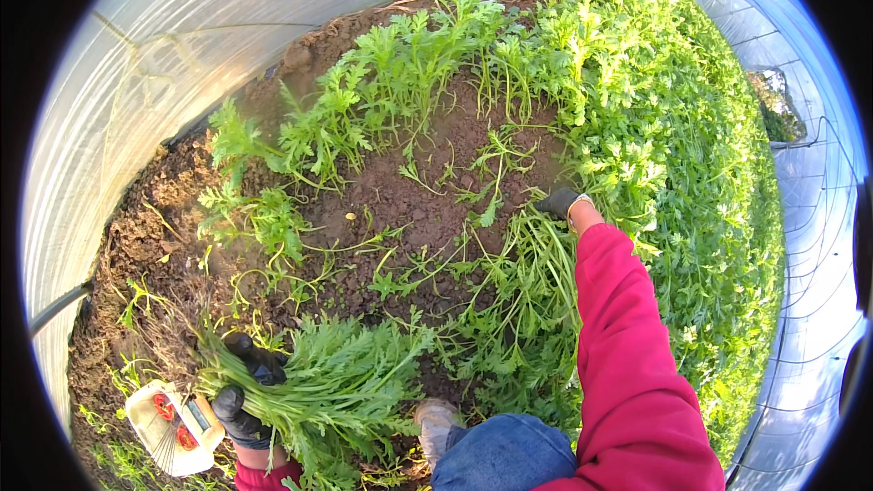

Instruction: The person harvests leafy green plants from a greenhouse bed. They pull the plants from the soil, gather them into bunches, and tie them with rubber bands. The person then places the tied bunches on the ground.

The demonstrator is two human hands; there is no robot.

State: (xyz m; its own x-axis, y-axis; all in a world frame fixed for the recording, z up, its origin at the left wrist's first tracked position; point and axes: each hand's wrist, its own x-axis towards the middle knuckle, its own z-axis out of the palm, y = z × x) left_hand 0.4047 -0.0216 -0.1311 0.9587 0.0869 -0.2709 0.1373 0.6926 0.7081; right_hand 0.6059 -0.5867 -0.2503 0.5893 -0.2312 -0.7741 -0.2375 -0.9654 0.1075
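Observation:
My left hand [249,389], in a black glove, is closed around a thick bunch of leafy greens [348,368] with lobed leaves like garland chrysanthemum. The bunch's tangled roots [164,334] stick out to the left, and its leaves spread to the right. Farther forward, my right hand [559,203], also in a dark glove, is low at the stem ends of a heap of greens [532,286] lying on the soil. Its fingertips are partly hidden among stems and soil shadow, so its grip is unclear.
A cut-open white plastic container [153,423] holding red items and thin wires is beside my left hand. Dense standing greens [702,218] fill the right side. Loose plants lie on brown soil [409,211]. Plastic sheeting [184,34] curves around the bed. My knee [505,453] is below.

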